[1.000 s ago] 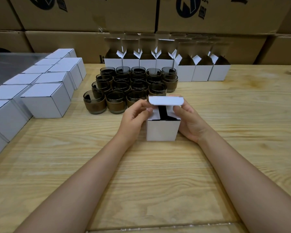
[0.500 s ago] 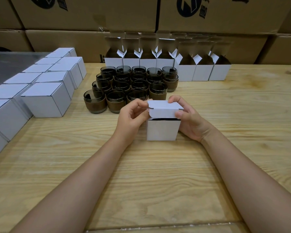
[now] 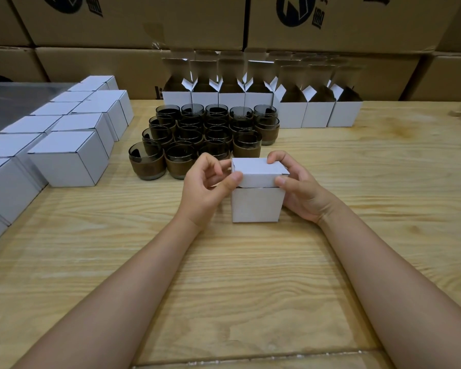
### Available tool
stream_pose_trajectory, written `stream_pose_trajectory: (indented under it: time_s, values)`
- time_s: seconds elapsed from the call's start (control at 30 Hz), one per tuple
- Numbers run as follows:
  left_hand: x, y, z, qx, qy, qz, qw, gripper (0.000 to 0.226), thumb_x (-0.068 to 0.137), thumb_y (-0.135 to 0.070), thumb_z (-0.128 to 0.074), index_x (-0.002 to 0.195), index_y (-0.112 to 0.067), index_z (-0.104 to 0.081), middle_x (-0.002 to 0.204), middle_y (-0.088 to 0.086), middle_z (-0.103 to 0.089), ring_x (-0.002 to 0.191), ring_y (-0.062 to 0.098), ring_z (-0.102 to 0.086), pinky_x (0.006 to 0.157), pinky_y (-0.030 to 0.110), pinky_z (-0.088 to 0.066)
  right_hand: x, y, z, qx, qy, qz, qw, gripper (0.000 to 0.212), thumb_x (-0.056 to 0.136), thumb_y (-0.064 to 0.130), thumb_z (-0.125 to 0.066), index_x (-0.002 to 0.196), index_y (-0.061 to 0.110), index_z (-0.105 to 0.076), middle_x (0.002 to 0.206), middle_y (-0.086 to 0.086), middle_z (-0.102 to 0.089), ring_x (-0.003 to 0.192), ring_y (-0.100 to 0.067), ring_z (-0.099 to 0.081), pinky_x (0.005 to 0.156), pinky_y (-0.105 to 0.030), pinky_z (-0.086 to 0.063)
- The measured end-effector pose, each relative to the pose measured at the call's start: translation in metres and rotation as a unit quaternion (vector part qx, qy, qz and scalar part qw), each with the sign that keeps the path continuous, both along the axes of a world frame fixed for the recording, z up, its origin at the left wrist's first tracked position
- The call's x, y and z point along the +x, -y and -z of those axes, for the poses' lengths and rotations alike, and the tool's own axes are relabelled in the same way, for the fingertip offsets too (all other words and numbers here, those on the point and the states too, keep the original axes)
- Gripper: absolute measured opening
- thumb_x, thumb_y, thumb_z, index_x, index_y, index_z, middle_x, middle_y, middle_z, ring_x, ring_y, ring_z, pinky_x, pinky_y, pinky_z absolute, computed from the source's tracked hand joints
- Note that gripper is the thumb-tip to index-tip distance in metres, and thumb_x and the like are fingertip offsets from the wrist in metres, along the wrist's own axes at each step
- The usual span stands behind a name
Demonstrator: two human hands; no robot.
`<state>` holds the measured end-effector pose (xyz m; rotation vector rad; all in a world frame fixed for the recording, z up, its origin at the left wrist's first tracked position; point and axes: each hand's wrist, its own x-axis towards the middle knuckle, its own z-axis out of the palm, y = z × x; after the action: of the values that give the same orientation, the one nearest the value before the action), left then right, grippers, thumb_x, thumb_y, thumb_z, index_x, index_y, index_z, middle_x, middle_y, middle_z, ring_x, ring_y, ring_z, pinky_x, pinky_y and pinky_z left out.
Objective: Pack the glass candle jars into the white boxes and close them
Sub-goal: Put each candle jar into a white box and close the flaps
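A small white box (image 3: 256,203) stands on the wooden table (image 3: 224,275) in front of me, its lid folded down over the top with the front tuck flap overlapping the front face. My left hand (image 3: 205,187) pinches the lid's left corner with thumb and fingers. My right hand (image 3: 298,187) grips the lid's right side, index finger on top and thumb on the front flap. Several dark glass candle jars (image 3: 205,134) stand clustered just behind the box. What is inside the box is hidden.
Several open white boxes (image 3: 264,102) line the back of the table. Several closed white boxes (image 3: 72,147) are grouped at the left. Large brown cartons (image 3: 144,27) form a wall behind. Bare wood lies in front of me and to the right.
The lid, upright a second ago, has been folded down over the box top. Both hands moved with it and now hold its front corners.
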<state>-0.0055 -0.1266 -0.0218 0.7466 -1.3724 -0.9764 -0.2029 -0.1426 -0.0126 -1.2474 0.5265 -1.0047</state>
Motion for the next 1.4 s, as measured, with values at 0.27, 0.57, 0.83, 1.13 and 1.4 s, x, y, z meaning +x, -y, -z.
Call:
stream_pose_trajectory:
  time_s: [0.27, 0.57, 0.83, 1.13, 1.4]
  values:
    - [-0.001, -0.002, -0.002, -0.002, 0.045, 0.034, 0.998, 0.043, 0.067, -0.04, -0.063, 0.101, -0.019, -0.048, 0.103, 0.003, -0.06, 0.091, 0.005, -0.06, 0.075, 0.02, -0.047, -0.004, -0.002, -0.001, -0.001, -0.038, -0.021, 0.999, 0.031, 0.076, 0.003, -0.05, 0.1, 0.021, -0.043, 0.107, -0.003, -0.053, 0.092, -0.017, -0.056, 0.072, -0.023, -0.05]
    - [-0.003, 0.002, -0.004, 0.04, 0.049, 0.088, 0.994, 0.033, 0.059, -0.031, -0.063, 0.086, -0.013, -0.057, 0.095, 0.001, -0.054, 0.087, 0.0, -0.056, 0.072, 0.014, -0.042, -0.002, 0.0, -0.003, 0.022, -0.067, 0.006, 0.998, 0.01, 0.082, 0.02, -0.052, 0.091, 0.02, -0.046, 0.098, -0.004, -0.056, 0.08, -0.017, -0.057, 0.066, -0.026, -0.046]
    - [-0.013, -0.014, -0.005, -0.193, 0.306, -0.23, 0.904, 0.022, 0.087, -0.028, -0.053, 0.08, -0.012, -0.065, 0.121, 0.002, -0.062, 0.121, 0.018, -0.053, 0.101, 0.033, -0.033, -0.008, 0.004, 0.003, -0.003, -0.07, -0.035, 0.997, 0.07, 0.067, 0.042, -0.083, 0.126, 0.032, -0.046, 0.111, 0.005, -0.066, 0.103, -0.015, -0.062, 0.087, -0.029, -0.05]
    - [0.0, -0.049, -0.024, -0.294, 0.607, -0.337, 0.656, 0.061, 0.081, -0.068, -0.051, 0.081, -0.01, -0.068, 0.076, 0.008, -0.062, 0.07, 0.027, -0.06, 0.095, 0.047, -0.045, 0.014, -0.002, 0.004, -0.029, -0.164, -0.068, 0.984, 0.086, 0.077, 0.051, -0.071, 0.146, 0.028, -0.026, 0.132, -0.004, -0.059, 0.122, -0.022, -0.056, 0.095, -0.028, -0.047]
    - [0.087, -0.074, -0.02, -0.267, 0.635, -0.396, 0.607, 0.045, 0.075, -0.047, -0.045, 0.077, -0.004, -0.06, 0.079, 0.014, -0.062, 0.064, 0.03, -0.058, 0.09, 0.045, -0.038, 0.011, 0.0, 0.003, 0.02, -0.119, -0.047, 0.992, 0.103, 0.059, 0.073, -0.071, 0.139, 0.017, -0.04, 0.135, -0.012, -0.056, 0.128, -0.025, -0.051, 0.106, -0.029, -0.041]
